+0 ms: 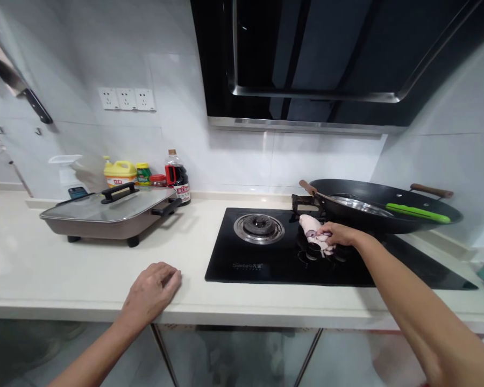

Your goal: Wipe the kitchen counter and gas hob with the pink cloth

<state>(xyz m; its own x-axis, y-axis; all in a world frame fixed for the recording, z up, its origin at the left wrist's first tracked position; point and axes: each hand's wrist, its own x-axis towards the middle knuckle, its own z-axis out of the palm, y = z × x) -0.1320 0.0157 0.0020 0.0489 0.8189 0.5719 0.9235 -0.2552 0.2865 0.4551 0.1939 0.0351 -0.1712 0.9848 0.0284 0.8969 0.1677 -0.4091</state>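
My right hand is closed on a crumpled pale pink cloth, pressed to the black glass gas stove around its middle knobs. Part of the cloth bunches up beside my fingers. On the white countertop, left of the stove, rests my left hand, its fingers curled in and nothing visible in them. The left burner is bare, its metal ring showing. Over the right side of the stove sits a large black wok with wooden handles; a bright green-handled utensil lies in it.
An electric pan with a glass lid stands on the left counter. Behind it are a spray bottle, a yellow jug and a soy sauce bottle. The range hood hangs low above. Knives hang at the left wall.
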